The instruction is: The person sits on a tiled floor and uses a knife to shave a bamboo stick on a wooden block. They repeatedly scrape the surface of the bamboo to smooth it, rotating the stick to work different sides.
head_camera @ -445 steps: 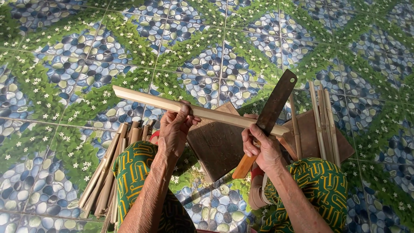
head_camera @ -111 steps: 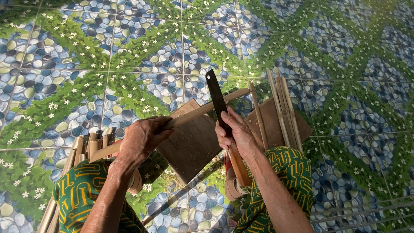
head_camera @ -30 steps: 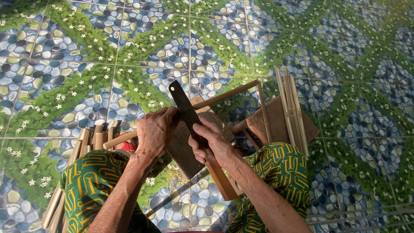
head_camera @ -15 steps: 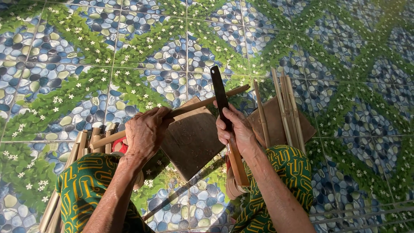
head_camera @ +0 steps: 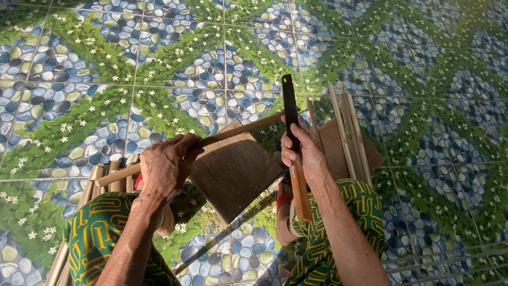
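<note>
While the left hand (head_camera: 168,165) grips one bamboo stick (head_camera: 238,130) slanting from lower left to upper right, the right hand (head_camera: 301,151) clasps one cleaver (head_camera: 290,114), blade pointing up-frame, mid-frame.

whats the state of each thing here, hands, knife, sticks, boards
left hand: closed around the long bamboo stick
long bamboo stick: held level across the board, far end at the blade
right hand: grip shut on the knife
knife: upright, dark blade pointing away
dark wooden board: lying flat under the stick
split strips: lying loose on the second board
bamboo bundle: lying by the left knee
</note>
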